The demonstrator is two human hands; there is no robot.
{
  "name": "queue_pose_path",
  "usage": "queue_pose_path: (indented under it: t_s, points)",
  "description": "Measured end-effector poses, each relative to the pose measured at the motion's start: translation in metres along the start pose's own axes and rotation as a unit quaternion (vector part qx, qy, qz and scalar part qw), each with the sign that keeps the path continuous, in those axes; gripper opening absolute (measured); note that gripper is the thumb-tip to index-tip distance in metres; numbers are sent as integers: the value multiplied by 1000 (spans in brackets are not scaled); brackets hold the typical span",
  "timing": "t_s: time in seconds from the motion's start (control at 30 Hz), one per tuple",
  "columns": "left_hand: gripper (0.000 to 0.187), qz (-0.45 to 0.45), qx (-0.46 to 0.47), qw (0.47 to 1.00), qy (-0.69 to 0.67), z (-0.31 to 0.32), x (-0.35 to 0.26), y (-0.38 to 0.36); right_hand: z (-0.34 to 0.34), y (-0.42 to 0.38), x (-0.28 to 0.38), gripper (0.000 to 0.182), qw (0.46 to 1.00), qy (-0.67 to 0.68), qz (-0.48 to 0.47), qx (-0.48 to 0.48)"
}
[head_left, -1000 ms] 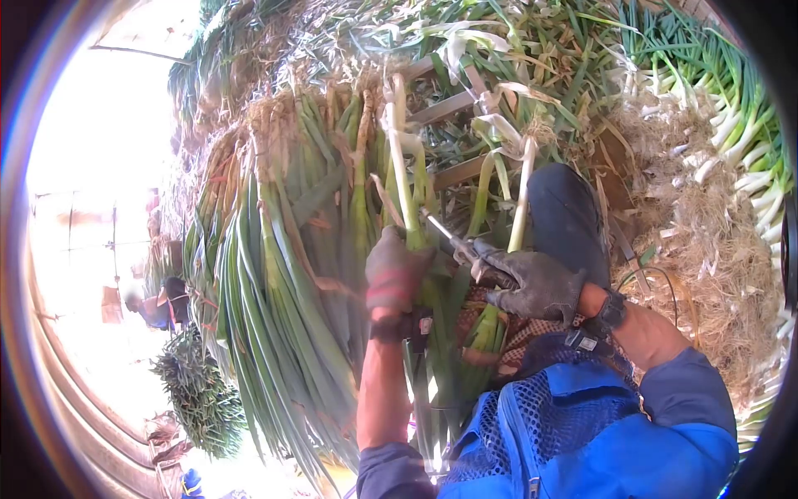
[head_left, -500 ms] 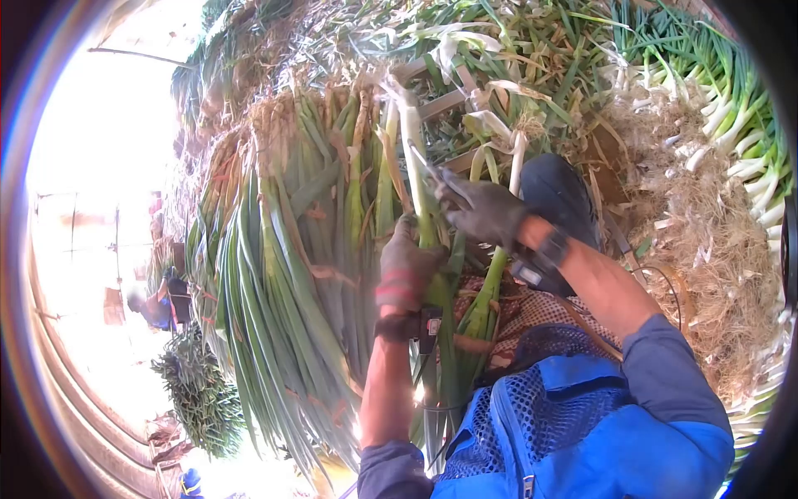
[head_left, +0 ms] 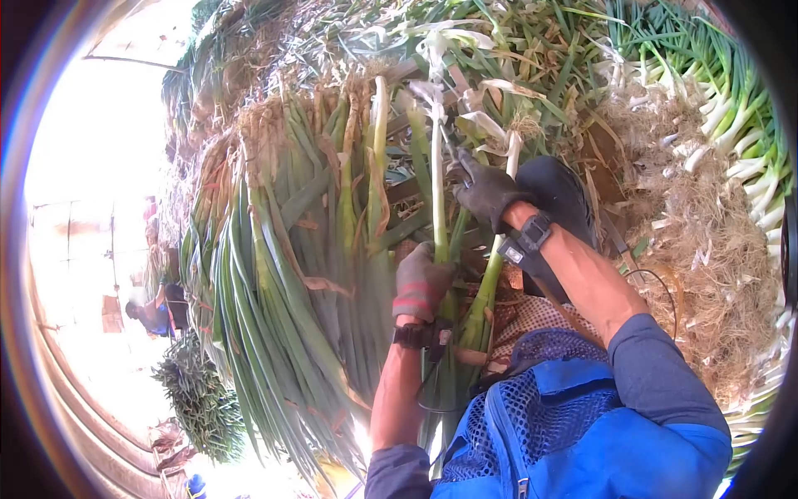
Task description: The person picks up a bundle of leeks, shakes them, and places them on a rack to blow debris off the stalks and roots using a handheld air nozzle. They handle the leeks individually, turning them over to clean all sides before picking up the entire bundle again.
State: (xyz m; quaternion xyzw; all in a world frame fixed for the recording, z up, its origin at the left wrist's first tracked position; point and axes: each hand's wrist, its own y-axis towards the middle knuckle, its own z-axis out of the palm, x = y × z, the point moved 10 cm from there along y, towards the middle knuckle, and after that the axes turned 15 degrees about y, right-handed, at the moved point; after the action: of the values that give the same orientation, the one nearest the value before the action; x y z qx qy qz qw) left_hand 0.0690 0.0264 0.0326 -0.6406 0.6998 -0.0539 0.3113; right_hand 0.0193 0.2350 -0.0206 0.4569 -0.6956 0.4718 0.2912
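My left hand [head_left: 422,281], in a dark glove with red bands, is closed around the green part of a long green onion [head_left: 438,187]. Its white shaft points up and away from me, and pale loose skin [head_left: 431,93] hangs blurred at the root end. Just right of the shaft, my gloved right hand [head_left: 489,193] is closed on a thin grey tool [head_left: 450,137] whose tip lies near that root end. Another green onion [head_left: 492,270] with roots on it leans at my lap, below the right hand.
A thick pile of untrimmed green onions [head_left: 274,274] lies to the left, roots away from me. Leaf scraps and peelings [head_left: 549,50] cover the far side. On the right are dry roots [head_left: 690,224] and a row of white-stemmed onions [head_left: 752,158]. Another person [head_left: 158,312] is at far left.
My left hand has shifted slightly right and down with the green onion, which now stands straighter. My right hand has moved up and right with the tool, toward the root end.
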Motion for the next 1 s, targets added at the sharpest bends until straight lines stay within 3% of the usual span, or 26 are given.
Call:
queue_pose_path:
  t_s: [0.2,0.37,0.4,0.43,0.47,0.5,0.53,0.6,0.63,0.7,0.73,0.77,0.8,0.83,0.9,1.0]
  points:
    - [35,14,25,998,-61,5,6,3,5,4,-15,81,998,46,-34,-2]
    - [33,27,3,1000,-12,11,11,6,8,-16,-27,85,980,180,-81,-13]
    - [32,41,-7,999,-12,10,9,6,4,-41,0,82,977,200,-58,43]
    - [33,40,42,996,-69,19,7,3,-2,-69,29,81,971,217,-32,97]
    - [33,36,91,987,-124,29,1,-8,18,-75,26,80,960,214,-122,132]
    - [33,34,140,973,-180,38,-10,-19,32,-92,30,79,945,242,-127,178]
    - [28,94,150,982,70,43,-35,-30,41,-106,36,78,928,268,-131,224]
    - [24,70,164,984,21,37,-37,-58,19,-106,42,79,950,195,-175,172]
    - [25,83,129,988,1,24,-34,-54,7,-104,45,79,957,158,-197,143]
    - [26,111,61,991,-37,-9,-17,-40,-7,-92,37,81,959,224,-122,124]
    - [29,58,-17,991,-117,-30,5,-27,-10,-88,29,84,956,256,-84,114]
    - [28,57,-108,986,-116,-55,21,-9,-5,-81,18,81,973,185,-106,91]
    - [36,85,-213,972,52,-87,10,-4,3,-85,28,82,970,176,-113,127]
    - [44,73,-326,917,219,-117,0,-3,12,-94,43,83,965,168,-119,163]
    - [45,50,-277,904,323,-110,9,34,26,-103,66,82,967,95,-189,145]
    - [33,5,-229,884,407,-94,28,72,31,-96,77,75,970,122,-96,188]
